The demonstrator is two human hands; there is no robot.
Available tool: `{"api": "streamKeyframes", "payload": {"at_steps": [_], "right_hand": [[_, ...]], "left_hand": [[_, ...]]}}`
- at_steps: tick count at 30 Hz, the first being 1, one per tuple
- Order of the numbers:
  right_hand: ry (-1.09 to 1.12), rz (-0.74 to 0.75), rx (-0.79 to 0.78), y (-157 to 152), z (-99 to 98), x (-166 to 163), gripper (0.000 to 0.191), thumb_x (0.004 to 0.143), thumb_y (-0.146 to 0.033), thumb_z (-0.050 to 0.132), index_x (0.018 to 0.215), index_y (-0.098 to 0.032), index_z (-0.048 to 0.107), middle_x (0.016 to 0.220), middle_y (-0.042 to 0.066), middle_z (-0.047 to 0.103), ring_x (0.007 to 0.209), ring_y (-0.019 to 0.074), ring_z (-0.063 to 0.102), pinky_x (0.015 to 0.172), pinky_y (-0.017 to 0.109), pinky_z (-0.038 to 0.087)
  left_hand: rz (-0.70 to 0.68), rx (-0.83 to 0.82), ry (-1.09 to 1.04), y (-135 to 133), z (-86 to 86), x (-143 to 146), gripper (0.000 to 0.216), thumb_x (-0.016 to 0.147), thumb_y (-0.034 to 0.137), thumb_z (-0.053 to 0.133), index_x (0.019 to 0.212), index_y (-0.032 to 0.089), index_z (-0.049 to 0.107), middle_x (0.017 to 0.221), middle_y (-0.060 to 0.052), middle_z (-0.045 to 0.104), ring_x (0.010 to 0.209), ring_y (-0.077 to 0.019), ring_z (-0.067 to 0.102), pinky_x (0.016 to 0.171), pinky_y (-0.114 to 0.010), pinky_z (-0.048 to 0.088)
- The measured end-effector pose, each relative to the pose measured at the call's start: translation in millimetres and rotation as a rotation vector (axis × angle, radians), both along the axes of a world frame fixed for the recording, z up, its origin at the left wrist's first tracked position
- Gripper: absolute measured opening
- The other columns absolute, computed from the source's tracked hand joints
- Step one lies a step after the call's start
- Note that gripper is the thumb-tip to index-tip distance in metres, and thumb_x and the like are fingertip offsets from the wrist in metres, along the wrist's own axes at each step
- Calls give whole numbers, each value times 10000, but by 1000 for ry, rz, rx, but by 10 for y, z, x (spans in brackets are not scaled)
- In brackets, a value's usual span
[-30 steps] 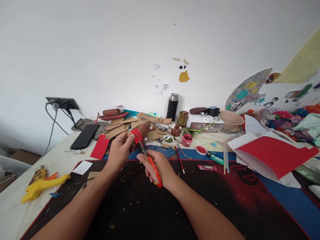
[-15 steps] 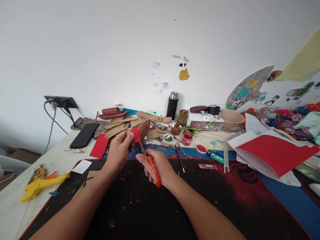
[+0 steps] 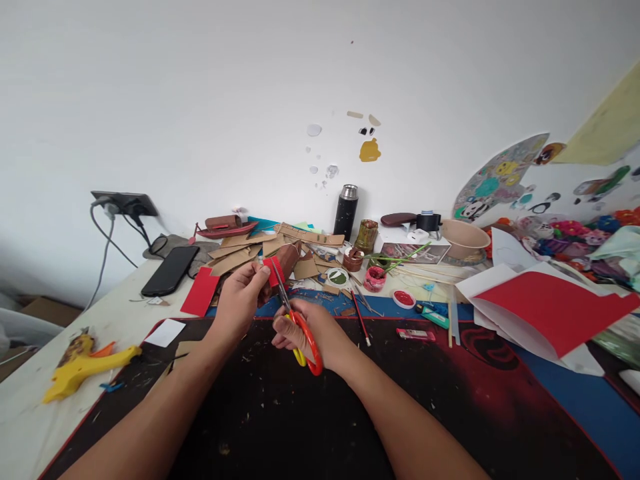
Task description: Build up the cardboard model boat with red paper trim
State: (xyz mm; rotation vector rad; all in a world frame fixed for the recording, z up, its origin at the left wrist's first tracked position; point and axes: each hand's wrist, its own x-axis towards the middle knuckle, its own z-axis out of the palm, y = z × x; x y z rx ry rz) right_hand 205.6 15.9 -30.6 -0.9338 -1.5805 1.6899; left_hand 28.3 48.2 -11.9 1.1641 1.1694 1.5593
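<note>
My left hand (image 3: pixel 240 300) pinches a small red piece of paper (image 3: pixel 275 270) just above the black mat (image 3: pixel 320 413). My right hand (image 3: pixel 315 337) grips orange-and-yellow handled scissors (image 3: pixel 299 333), whose blades point up and left into the red piece. The scissor handles are spread apart. Both forearms reach in from the bottom of the view.
A yellow glue gun (image 3: pixel 80 370) lies at the left edge, a phone (image 3: pixel 170 270) and a red card (image 3: pixel 200 292) behind it. Cardboard scraps (image 3: pixel 280 248), paint pots (image 3: pixel 374 279), a black flask (image 3: pixel 345 212) and a bowl (image 3: pixel 464 239) crowd the back. Red and white sheets (image 3: pixel 545 307) lie right.
The scissor handles have spread apart, showing the yellow inner handle, and my right hand's fingers have opened around them. My left hand still holds the red piece in the same place.
</note>
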Motion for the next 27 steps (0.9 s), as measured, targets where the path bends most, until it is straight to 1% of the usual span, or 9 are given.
{"api": "streamKeyframes", "payload": {"at_steps": [2, 4, 6, 9, 13, 17, 27], "right_hand": [[-5, -10, -24, 3, -23, -5, 701, 830, -860, 817, 1073, -221, 662, 788, 9, 757, 667, 195, 795, 626, 263, 609], [-7, -23, -30, 5, -47, -11, 689, 878, -866, 765, 1093, -218, 668, 767, 1, 747, 545, 164, 732, 497, 230, 543], [-29, -39, 1, 5, -52, -12, 668, 927, -854, 720, 1115, -215, 678, 744, -8, 736, 477, 145, 686, 429, 210, 484], [-79, -61, 40, -3, -24, -7, 655, 962, -847, 682, 1119, -211, 686, 697, -19, 713, 451, 134, 661, 407, 196, 453], [-73, -79, 27, -9, -4, -9, 643, 971, -849, 664, 1063, -213, 667, 670, -25, 702, 442, 135, 663, 409, 193, 462], [-42, -105, 19, -3, -13, -13, 628, 984, -850, 640, 989, -222, 630, 635, -35, 684, 417, 132, 646, 394, 192, 453], [-63, -114, 2, -11, 36, -7, 644, 973, -869, 628, 941, -226, 615, 605, -47, 645, 390, 128, 612, 371, 201, 437]], "left_hand": [[-11, -2, 9, -18, 0, 11, 390, 839, 448, 848, 709, 233, 549, 518, 51, 527, 446, -102, 439, 429, -199, 335], [-29, 0, 34, -40, 4, 27, 393, 842, 448, 849, 699, 230, 555, 524, 45, 539, 452, -103, 446, 438, -204, 350], [-51, 3, 69, -60, 11, 44, 403, 848, 458, 845, 691, 230, 553, 532, 40, 549, 459, -106, 453, 446, -210, 362], [-67, -2, 93, -80, 17, 65, 404, 841, 480, 844, 701, 231, 558, 534, 43, 551, 463, -110, 452, 449, -215, 362], [-70, -22, 91, -96, 11, 91, 412, 818, 497, 853, 696, 231, 563, 540, 51, 533, 480, -115, 444, 453, -223, 365], [-92, -36, 104, -110, -4, 116, 418, 806, 517, 861, 702, 228, 577, 594, 48, 532, 514, -115, 435, 465, -230, 375], [-103, -52, 90, -96, -28, 138, 451, 791, 551, 861, 691, 234, 555, 583, 53, 523, 500, -114, 420, 452, -229, 358]]}}
